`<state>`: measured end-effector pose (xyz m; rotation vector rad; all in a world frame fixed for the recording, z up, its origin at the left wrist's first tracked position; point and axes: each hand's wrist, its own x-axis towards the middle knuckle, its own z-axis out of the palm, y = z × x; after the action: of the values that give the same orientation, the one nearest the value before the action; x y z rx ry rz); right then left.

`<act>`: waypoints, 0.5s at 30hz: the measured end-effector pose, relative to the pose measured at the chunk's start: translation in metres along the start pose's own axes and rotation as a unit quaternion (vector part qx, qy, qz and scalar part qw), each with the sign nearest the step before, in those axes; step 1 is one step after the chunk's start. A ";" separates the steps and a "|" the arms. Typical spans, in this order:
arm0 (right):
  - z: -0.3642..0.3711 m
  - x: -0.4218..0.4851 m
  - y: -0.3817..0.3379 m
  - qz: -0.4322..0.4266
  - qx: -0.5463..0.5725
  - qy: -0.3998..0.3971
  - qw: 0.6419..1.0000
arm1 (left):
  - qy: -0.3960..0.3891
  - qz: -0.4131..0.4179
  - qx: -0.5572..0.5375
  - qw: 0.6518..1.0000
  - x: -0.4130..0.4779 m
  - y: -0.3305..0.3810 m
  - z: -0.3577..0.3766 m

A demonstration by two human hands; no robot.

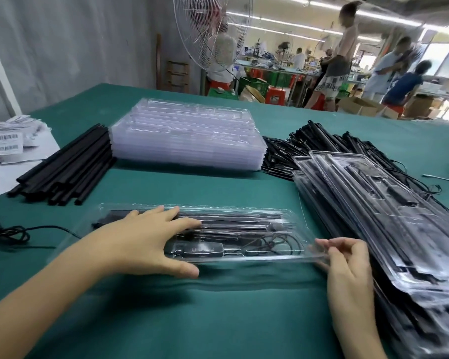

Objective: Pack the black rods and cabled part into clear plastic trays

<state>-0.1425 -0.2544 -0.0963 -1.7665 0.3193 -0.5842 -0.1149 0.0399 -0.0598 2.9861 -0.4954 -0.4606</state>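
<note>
clear tray [246, 207] | left hand [151, 239] flat atop | right hand [345, 265] pinches edge

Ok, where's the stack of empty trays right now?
In the head view, the stack of empty trays sits at the far centre of the table, between the loose black rods on its left and the cabled parts on its right.
</note>
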 end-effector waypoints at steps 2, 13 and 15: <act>-0.002 0.000 0.002 -0.001 -0.010 -0.012 1.000 | 0.014 0.005 0.007 1.000 0.000 -0.001 0.005; 0.001 -0.001 0.007 0.047 0.079 -0.026 0.995 | 0.044 -0.009 -0.030 0.999 -0.001 0.003 -0.003; 0.001 -0.003 0.006 0.018 0.025 -0.038 0.999 | 0.056 -0.001 -0.076 0.996 0.001 0.003 -0.013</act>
<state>-0.1442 -0.2534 -0.1026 -1.7274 0.2806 -0.4940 -0.1109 0.0374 -0.0474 2.8475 -0.4271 -0.3129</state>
